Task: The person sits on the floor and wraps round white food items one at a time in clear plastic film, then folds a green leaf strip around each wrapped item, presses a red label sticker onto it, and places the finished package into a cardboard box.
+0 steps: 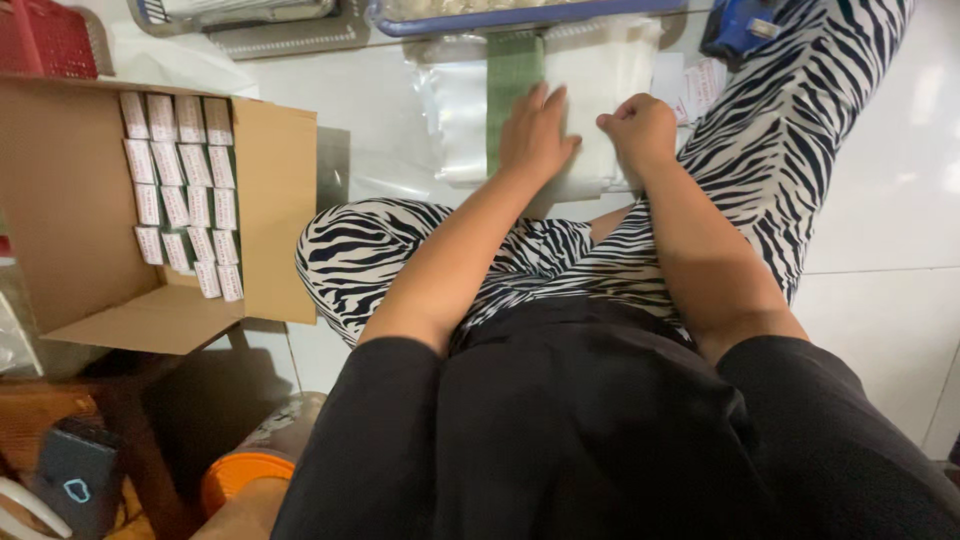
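Seated on a white tiled floor [880,200], legs in zebra-striped trousers [770,130] stretched either side of the work. Between the legs, a stack of clear plastic bags [455,120] with white contents, a green strip [510,75] running down the middle of the pile.

Left hand [535,130] laid flat on the stack, fingers stretched out and close together, palm down, pressing just beside the green strip; holding nothing, only resting on the top bag. Right hand [640,125] curled into a loose fist at the right edge of the same stack, knuckles up, fingers tucked under; cannot tell whether a bag edge is pinched inside. Both hands near each other, not touching.

To the left, an open cardboard box [270,200] lying on its side, rows of small white packets [180,190] standing packed inside it. Beyond the stack, the rim of a blue tray [520,18] and a grey tray [290,35] next to it. Corner of a red basket [45,40] at upper left. Blue object [740,25] at upper right, partly hidden by the leg. Near the lower left, an orange lid [240,475] on a round container, and a dark device [75,480] with a light blue mark. Black top [600,430] filling the foreground.
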Available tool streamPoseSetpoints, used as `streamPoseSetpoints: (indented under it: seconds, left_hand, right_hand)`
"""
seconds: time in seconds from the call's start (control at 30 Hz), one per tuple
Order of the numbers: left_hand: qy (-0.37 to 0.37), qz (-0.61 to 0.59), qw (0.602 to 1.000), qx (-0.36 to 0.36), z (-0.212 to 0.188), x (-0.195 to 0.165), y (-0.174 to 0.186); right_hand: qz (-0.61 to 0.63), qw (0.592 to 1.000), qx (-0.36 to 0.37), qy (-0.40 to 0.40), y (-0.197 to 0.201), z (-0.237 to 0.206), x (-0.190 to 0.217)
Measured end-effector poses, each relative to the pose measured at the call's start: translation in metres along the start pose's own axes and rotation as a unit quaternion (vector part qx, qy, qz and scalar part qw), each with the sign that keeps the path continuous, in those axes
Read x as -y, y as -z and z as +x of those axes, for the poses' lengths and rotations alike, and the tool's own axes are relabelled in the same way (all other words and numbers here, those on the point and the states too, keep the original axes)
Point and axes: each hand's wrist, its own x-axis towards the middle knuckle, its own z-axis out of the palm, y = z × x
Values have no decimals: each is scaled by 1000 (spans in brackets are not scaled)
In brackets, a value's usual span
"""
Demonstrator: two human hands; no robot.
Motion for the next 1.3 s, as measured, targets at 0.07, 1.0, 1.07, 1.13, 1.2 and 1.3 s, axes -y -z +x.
streamPoseSetpoints:
  seconds: [0.07, 1.0, 1.07, 1.13, 1.2, 1.3]
  left_hand:
    - [-51, 59, 997, -25, 17, -18, 6]
    - [133, -747, 615, 215, 26, 4, 16]
    - [154, -698, 672, 194, 24, 6, 6]
    - [135, -649, 731, 160, 22, 5, 1]
    - [169, -623, 749, 151, 19, 3, 3]
    - [254, -623, 719, 176, 12, -1, 18]
  right_hand:
    - [-6, 1000, -5, 13, 4, -2, -5]
    - [483, 825, 285, -72, 36, 19, -5]
    - [476, 830, 283, -65, 36, 16, 4]
    - [473, 838, 260, -78, 37, 19, 15]
    - [474, 848, 215, -106, 44, 31, 25]
    - [314, 948, -43, -17, 99, 55, 15]
